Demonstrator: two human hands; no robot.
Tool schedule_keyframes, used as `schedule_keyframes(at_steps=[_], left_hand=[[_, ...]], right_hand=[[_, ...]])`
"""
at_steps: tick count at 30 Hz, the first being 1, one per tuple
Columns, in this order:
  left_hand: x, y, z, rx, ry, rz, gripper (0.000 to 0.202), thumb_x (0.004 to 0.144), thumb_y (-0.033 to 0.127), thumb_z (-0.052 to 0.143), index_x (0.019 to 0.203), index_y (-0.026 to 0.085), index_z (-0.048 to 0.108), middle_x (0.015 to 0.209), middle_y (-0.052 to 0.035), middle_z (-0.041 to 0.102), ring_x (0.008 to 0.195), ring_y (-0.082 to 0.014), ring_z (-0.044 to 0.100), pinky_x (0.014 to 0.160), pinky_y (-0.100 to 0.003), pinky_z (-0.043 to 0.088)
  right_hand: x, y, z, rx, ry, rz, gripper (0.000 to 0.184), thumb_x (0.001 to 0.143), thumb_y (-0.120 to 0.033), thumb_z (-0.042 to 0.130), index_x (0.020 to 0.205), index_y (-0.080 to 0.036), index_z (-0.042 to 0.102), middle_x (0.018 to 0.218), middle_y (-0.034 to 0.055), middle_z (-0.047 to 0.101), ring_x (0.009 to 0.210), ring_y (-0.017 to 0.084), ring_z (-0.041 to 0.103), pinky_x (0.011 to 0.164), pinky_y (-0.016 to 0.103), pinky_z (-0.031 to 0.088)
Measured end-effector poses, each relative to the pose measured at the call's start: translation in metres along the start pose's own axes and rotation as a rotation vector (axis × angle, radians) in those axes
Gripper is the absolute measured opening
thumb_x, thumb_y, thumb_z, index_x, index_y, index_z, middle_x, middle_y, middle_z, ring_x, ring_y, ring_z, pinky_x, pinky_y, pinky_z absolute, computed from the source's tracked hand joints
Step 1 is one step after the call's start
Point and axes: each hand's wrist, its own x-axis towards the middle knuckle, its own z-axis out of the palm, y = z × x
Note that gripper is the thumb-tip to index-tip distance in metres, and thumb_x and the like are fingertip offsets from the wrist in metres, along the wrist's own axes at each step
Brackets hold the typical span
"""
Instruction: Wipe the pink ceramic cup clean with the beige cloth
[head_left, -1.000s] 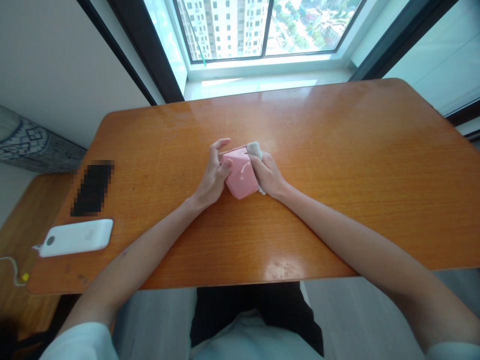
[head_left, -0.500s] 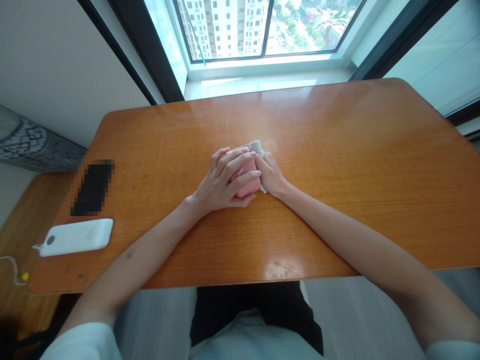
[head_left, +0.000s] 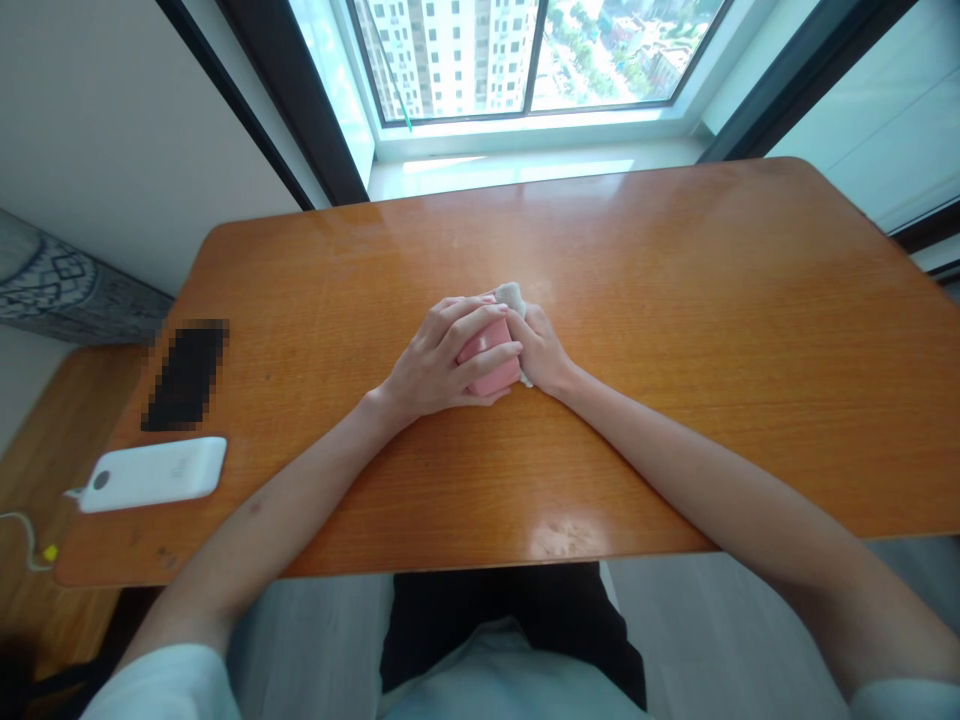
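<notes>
Near the middle of the wooden table (head_left: 360,270), my left hand (head_left: 439,357) is wrapped over a pink object (head_left: 491,370) with smooth sides, perhaps a box or cup. Its fingers cover much of the top, so the exact kind cannot be made out. From the right, my right hand (head_left: 544,350) presses a crumpled whitish cloth (head_left: 511,297) against the pink object's right side. The cloth pokes out above and below my right fingers. Both hands meet at the object, with fingertips close together.
At the table's left lie a blurred-out dark rectangle (head_left: 186,378) and a white oblong device (head_left: 154,475) with a cable at its left end. A window (head_left: 532,60) is beyond the far edge. A patterned grey item (head_left: 71,285) stands beside the left edge.
My left hand has shifted slightly on the pink object, and its fingers lie a little closer together. My right hand and the cloth have hardly moved.
</notes>
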Motion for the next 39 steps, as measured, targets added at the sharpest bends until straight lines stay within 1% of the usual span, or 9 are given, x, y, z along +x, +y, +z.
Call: schedule_keyframes(at_steps=[3,11,17,19,21,25,29,35,39], left_hand=[[0.002,0.001,-0.002,-0.017,-0.021,-0.01,0.068,0.088,0.058,0.091,0.146,0.045,0.06,0.161,-0.0095,0.06,0.148,-0.0369,0.06,0.114,-0.064,0.058],[0.012,0.007,-0.012,-0.088,-0.019,-0.065,0.085,0.087,0.063,0.088,0.158,0.039,0.049,0.158,-0.0135,0.061,0.141,-0.0379,0.063,0.113,-0.059,0.057],[0.019,0.012,-0.019,-0.156,-0.023,-0.167,0.089,0.085,0.065,0.087,0.159,0.032,0.048,0.149,-0.014,0.065,0.13,-0.0347,0.068,0.11,-0.053,0.059],[0.02,0.012,-0.018,-0.21,-0.021,-0.197,0.088,0.085,0.064,0.088,0.157,0.032,0.049,0.15,-0.0136,0.065,0.133,-0.0354,0.068,0.112,-0.054,0.058],[0.02,0.01,-0.016,-0.319,0.004,-0.239,0.087,0.084,0.062,0.089,0.156,0.031,0.05,0.15,-0.0141,0.066,0.138,-0.0365,0.067,0.115,-0.054,0.057],[0.021,0.005,-0.012,-0.538,0.052,-0.324,0.082,0.085,0.057,0.09,0.152,0.029,0.053,0.149,-0.0146,0.067,0.139,-0.0354,0.068,0.116,-0.052,0.058],[0.024,0.005,-0.013,-0.625,0.066,-0.374,0.072,0.087,0.053,0.091,0.145,0.026,0.058,0.147,-0.0148,0.069,0.132,-0.0333,0.072,0.111,-0.049,0.06],[0.027,0.008,-0.016,-0.869,0.023,-0.64,0.054,0.1,0.067,0.073,0.13,0.023,0.065,0.145,-0.0136,0.072,0.129,-0.0297,0.072,0.11,-0.044,0.059],[0.026,0.005,-0.018,-0.92,-0.041,-0.828,0.057,0.104,0.073,0.059,0.118,0.02,0.072,0.118,-0.0086,0.079,0.099,-0.0237,0.074,0.089,-0.037,0.058]], right_hand=[[-0.001,0.001,0.0,0.004,-0.018,-0.008,0.046,0.107,-0.066,0.055,0.1,-0.023,0.072,0.096,0.0026,0.073,0.089,0.021,0.066,0.085,0.036,0.055],[-0.002,0.005,0.001,-0.023,-0.018,-0.072,0.057,0.105,-0.077,0.053,0.084,-0.025,0.058,0.083,-0.0003,0.061,0.078,0.018,0.055,0.072,0.034,0.049],[-0.001,0.008,-0.001,-0.093,-0.033,-0.104,0.059,0.108,-0.077,0.048,0.087,-0.024,0.065,0.082,0.0004,0.064,0.076,0.018,0.059,0.075,0.035,0.053],[-0.001,0.008,-0.001,-0.096,-0.031,-0.112,0.057,0.108,-0.075,0.049,0.095,-0.024,0.07,0.091,0.0026,0.07,0.082,0.02,0.064,0.082,0.038,0.057],[-0.002,0.007,-0.001,-0.087,-0.034,-0.121,0.053,0.108,-0.073,0.052,0.109,-0.025,0.075,0.111,0.0065,0.076,0.099,0.024,0.07,0.092,0.041,0.061],[-0.002,0.003,0.001,-0.062,-0.055,-0.112,0.051,0.109,-0.067,0.053,0.134,-0.028,0.074,0.145,0.0103,0.073,0.131,0.03,0.069,0.106,0.047,0.062],[-0.002,0.004,0.0,-0.063,-0.058,-0.123,0.049,0.109,-0.063,0.054,0.139,-0.029,0.072,0.151,0.0101,0.071,0.137,0.031,0.068,0.115,0.051,0.059],[-0.003,0.004,0.0,-0.109,-0.072,-0.175,0.046,0.11,-0.06,0.054,0.137,-0.028,0.074,0.15,0.0104,0.072,0.134,0.03,0.069,0.125,0.053,0.051],[-0.005,-0.001,0.001,-0.112,-0.097,-0.176,0.047,0.112,-0.06,0.051,0.138,-0.027,0.074,0.156,0.011,0.069,0.143,0.03,0.066,0.125,0.052,0.051]])
